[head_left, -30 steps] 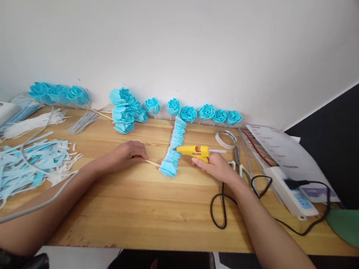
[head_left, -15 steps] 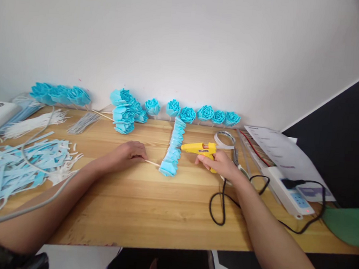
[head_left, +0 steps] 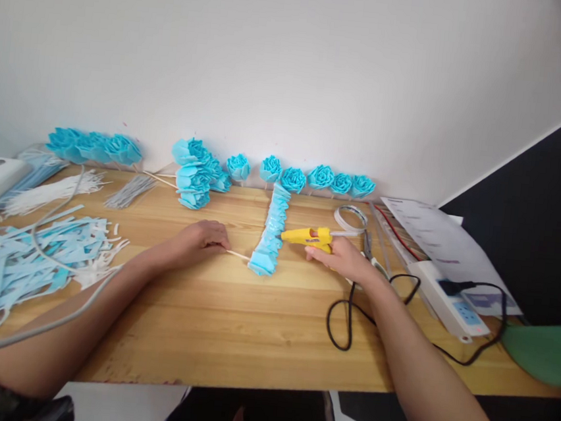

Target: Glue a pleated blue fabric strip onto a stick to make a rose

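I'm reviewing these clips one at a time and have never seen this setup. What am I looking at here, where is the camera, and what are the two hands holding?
There is no machine: a person works with bare hands, and one camera worn on the head looks forward and down, so both arms reach in from below. The left hand pinches a thin wooden stick that lies on the wooden table, its far end at a strip of folded blue petals. The right hand grips a yellow glue gun, nozzle pointing at that strip; its black cord loops on the table beside a white power strip. Finished blue paper roses line the wall, blue and white paper scraps lie at the left, and a tape roll and printed sheets at the right.
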